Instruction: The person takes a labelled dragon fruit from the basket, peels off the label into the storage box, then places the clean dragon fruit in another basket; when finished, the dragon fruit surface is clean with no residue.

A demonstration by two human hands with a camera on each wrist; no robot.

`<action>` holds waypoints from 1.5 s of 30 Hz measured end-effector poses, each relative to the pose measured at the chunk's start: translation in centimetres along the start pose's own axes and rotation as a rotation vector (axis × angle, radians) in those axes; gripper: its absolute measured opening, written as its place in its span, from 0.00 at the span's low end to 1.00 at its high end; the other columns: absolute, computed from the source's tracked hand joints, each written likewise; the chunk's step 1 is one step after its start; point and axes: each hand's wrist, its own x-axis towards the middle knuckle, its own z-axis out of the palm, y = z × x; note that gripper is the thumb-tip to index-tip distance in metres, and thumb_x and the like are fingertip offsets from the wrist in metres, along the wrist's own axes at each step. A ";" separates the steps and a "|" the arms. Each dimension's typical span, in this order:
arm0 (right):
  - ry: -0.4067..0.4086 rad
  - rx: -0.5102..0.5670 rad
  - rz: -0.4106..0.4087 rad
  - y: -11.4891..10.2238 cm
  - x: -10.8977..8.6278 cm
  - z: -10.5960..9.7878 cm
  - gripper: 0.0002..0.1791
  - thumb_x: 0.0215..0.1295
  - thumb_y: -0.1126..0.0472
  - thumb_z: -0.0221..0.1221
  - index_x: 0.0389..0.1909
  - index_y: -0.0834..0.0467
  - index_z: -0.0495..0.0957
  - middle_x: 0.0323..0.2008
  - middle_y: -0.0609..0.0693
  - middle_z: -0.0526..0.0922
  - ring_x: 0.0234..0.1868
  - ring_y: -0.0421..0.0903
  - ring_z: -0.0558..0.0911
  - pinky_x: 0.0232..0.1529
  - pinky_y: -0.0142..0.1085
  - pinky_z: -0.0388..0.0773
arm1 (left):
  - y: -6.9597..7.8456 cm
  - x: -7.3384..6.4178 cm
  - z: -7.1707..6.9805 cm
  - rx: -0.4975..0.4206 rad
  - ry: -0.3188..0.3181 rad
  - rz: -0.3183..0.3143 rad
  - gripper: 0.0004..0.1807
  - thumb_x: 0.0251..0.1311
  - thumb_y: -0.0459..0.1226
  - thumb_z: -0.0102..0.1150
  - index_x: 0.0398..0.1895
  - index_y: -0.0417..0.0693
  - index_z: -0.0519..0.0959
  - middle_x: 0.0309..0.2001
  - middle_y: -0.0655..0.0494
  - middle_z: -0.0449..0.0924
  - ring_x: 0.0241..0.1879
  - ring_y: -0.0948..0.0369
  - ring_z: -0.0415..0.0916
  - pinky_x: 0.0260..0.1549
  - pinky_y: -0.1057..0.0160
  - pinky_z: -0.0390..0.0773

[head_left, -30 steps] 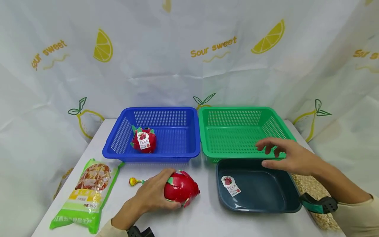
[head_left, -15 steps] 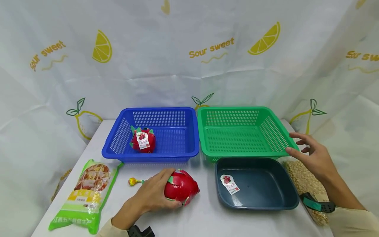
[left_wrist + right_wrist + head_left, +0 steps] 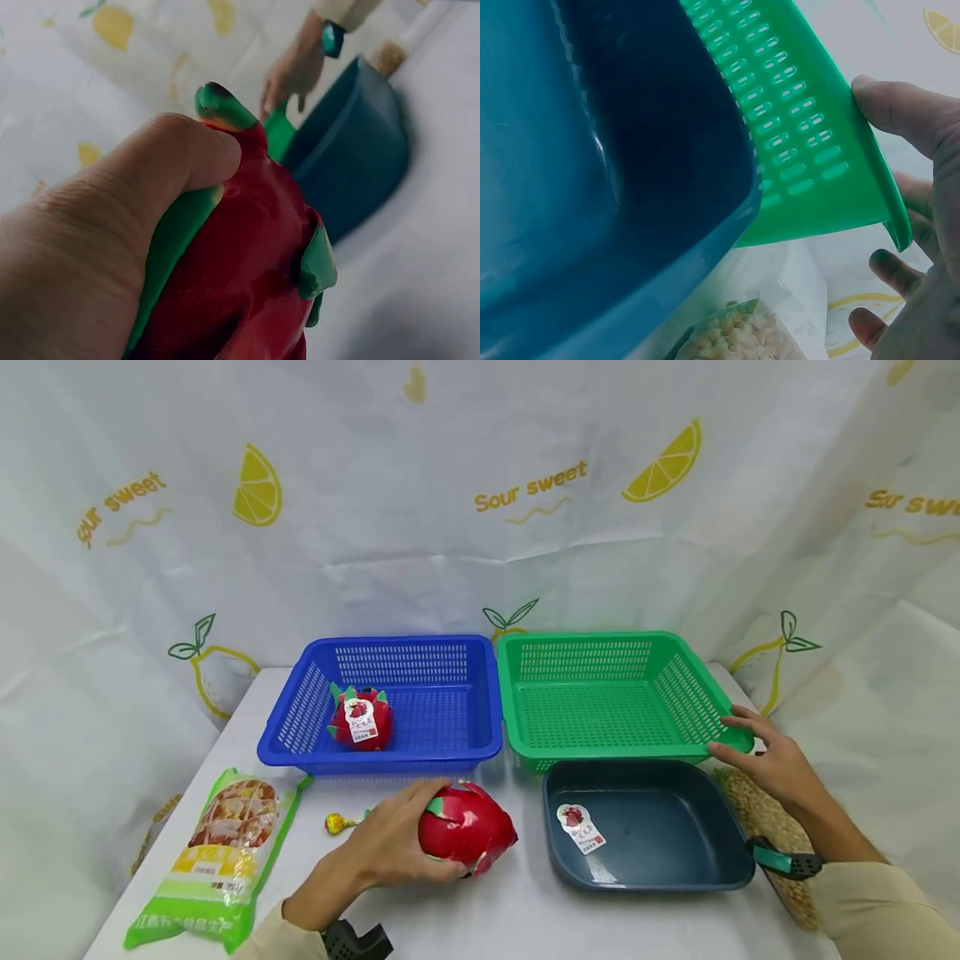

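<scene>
My left hand (image 3: 397, 842) grips a shiny red dragon fruit (image 3: 471, 827) with green-tipped scales, low over the table's front middle. In the left wrist view, the thumb presses on the dragon fruit's skin (image 3: 247, 247) beside a green scale; the other fingers are hidden. At the right front corner of the green basket (image 3: 600, 752), my right hand (image 3: 772, 764) holds the rim. One fingertip (image 3: 864, 88) lies against the rim in the right wrist view, and other fingers reach behind and below it. A dark blue tray (image 3: 645, 852) sits just in front of this basket.
The blue basket (image 3: 382, 758) stands at back left with another dragon fruit (image 3: 362, 718) inside. A green food bag (image 3: 217, 860) and a lollipop (image 3: 337, 823) lie on the left. A sticker (image 3: 581, 828) is in the tray. A bag of pale beans or grains (image 3: 780, 835) lies at right.
My right hand has gone from above the tray and green basket to the right, then onto the basket's corner. The dragon fruit in my left hand has shifted slightly right.
</scene>
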 end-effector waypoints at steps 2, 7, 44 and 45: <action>0.000 -0.001 0.003 0.2 -0.1 0.0 0.38 0.68 0.52 0.59 0.69 0.70 0.57 0.75 0.59 0.39 0.71 0.69 0.41 0.51 0.70 0.55 | 1.3 1.1 -0.9 0.007 0.011 0.044 0.50 0.39 0.61 0.71 0.67 0.52 0.66 0.56 0.58 0.71 0.52 0.55 0.72 0.35 0.59 0.81; 0.001 0.034 -0.001 0.5 -0.1 0.2 0.38 0.69 0.53 0.58 0.70 0.71 0.56 0.76 0.57 0.36 0.71 0.67 0.39 0.54 0.70 0.51 | 4.9 5.1 -3.3 0.057 0.053 0.156 0.49 0.39 0.60 0.71 0.68 0.54 0.66 0.54 0.56 0.70 0.48 0.55 0.74 0.33 0.63 0.81; 0.000 0.031 -0.057 0.9 0.0 0.2 0.34 0.68 0.58 0.59 0.66 0.73 0.59 0.76 0.49 0.41 0.73 0.52 0.45 0.45 0.10 0.56 | 11.6 29.2 11.8 -0.035 -0.241 0.110 0.47 0.48 0.41 0.74 0.73 0.54 0.60 0.58 0.55 0.66 0.51 0.63 0.68 0.36 0.74 0.73; 0.002 0.032 -0.059 0.9 0.1 0.3 0.34 0.68 0.58 0.59 0.66 0.73 0.59 0.76 0.50 0.42 0.73 0.49 0.47 0.45 0.10 0.57 | 11.7 29.3 12.0 -0.034 -0.243 0.112 0.48 0.49 0.41 0.74 0.73 0.54 0.60 0.58 0.55 0.66 0.51 0.62 0.68 0.36 0.73 0.72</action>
